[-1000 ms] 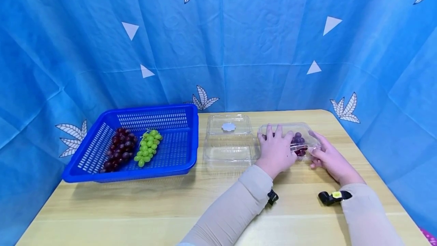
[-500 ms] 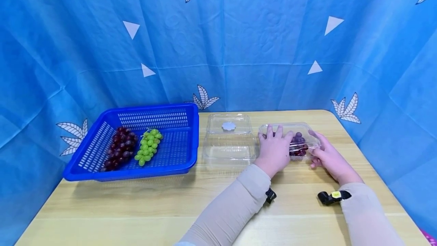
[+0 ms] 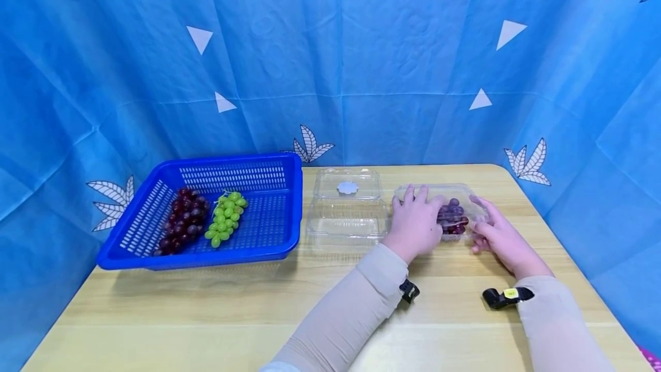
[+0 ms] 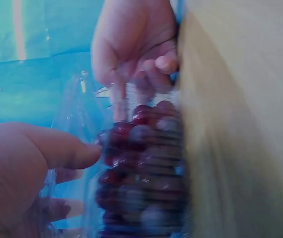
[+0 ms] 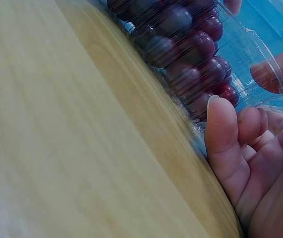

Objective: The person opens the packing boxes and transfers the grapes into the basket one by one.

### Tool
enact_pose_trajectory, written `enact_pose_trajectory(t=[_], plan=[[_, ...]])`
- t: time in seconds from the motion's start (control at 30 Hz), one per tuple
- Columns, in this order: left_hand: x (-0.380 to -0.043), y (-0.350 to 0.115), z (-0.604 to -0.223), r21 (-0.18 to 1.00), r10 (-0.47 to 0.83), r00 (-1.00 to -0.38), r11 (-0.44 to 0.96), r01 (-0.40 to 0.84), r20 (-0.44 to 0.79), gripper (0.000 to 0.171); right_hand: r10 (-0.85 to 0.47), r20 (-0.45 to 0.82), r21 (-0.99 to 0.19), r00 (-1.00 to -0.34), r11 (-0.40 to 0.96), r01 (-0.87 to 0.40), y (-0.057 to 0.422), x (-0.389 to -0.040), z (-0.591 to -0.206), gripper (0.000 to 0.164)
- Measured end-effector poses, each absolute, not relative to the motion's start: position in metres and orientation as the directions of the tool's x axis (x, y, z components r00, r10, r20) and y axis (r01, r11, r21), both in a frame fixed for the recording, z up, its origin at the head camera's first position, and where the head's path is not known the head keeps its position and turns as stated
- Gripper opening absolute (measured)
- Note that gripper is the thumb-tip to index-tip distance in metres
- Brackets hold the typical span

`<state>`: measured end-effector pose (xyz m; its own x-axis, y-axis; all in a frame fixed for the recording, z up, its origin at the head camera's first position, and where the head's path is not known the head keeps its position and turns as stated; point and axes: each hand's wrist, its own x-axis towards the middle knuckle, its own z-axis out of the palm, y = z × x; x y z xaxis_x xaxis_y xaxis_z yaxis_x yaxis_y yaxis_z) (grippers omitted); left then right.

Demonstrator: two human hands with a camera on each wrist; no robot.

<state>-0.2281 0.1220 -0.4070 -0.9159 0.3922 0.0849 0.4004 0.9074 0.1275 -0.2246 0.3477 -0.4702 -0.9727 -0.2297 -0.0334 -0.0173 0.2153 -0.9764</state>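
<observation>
Head view: a clear plastic clamshell box (image 3: 449,191) containing dark red grapes (image 3: 453,218) rests on the wood-grain table (image 3: 258,326). This box is the reference for all positions below. The left hand (image 3: 413,225) grasps it from above, fingers spread across the lid. The right hand (image 3: 498,237) grips its right end, lower fingers curled. Whether the lid is fully seated cannot be determined. Just left of the box stands a second clear container (image 3: 351,225), opened out, its lid at the rear bearing a white scalloped label (image 3: 348,188). Well to the left of the box is a blue perforated basket (image 3: 271,220) holding a dark red bunch (image 3: 183,217) and, beside it, a green bunch (image 3: 225,220). A blue printed curtain (image 3: 341,45) hangs behind the box. Both arms wear beige sleeves (image 3: 346,309).

Left wrist view: blurred. The left thumb (image 4: 74,152) bears on the side of the box; further fingers show through the plastic opposite it. The right hand is at the far end of the box.

Right wrist view: the right hand's digits lie on both sides of the box's end corner, grasping it. The grapes show against the ribbed wall of the box, close to those digits.
</observation>
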Motion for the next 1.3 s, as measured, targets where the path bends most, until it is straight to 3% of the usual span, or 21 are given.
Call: enact_pose_trajectory(t=[0.53,0.67,0.83,0.97,1.03,1.2,1.3], plan=[[-0.239,0.091,-0.373,0.408,0.307,-0.907,0.818,0.406,0.287,0.063,-0.244,-0.033,-0.978,-0.969,0.208,-0.019,0.354,-0.222,-0.471,0.064],[-0.241,0.09,-0.375,0.41,0.291,-0.897,0.812,0.416,0.332,0.05,-0.241,-0.041,-0.978,-0.97,0.207,-0.011,0.355,-0.221,-0.472,0.064],[-0.243,0.091,-0.38,0.364,0.257,-0.879,0.836,0.411,0.403,0.017,-0.236,-0.05,-0.977,-0.97,0.213,-0.001,0.354,-0.221,-0.471,0.064],[-0.244,0.091,-0.385,0.307,0.26,-0.862,0.857,0.414,0.435,0.014,-0.235,-0.056,-0.976,-0.97,0.219,0.003,0.351,-0.222,-0.472,0.061],[-0.245,0.091,-0.387,0.274,0.265,-0.852,0.868,0.415,0.451,0.005,-0.239,-0.056,-0.974,-0.969,0.225,0.001,0.349,-0.223,-0.473,0.06],[-0.247,0.091,-0.391,0.205,0.278,-0.829,0.885,0.417,0.486,0.036,-0.256,-0.053,-0.972,-0.965,0.237,-0.01,0.347,-0.225,-0.474,0.061],[-0.249,0.093,-0.392,0.213,0.288,-0.821,0.875,0.434,0.492,0.043,-0.25,-0.053,-0.971,-0.967,0.238,-0.008,0.349,-0.226,-0.473,0.061]])
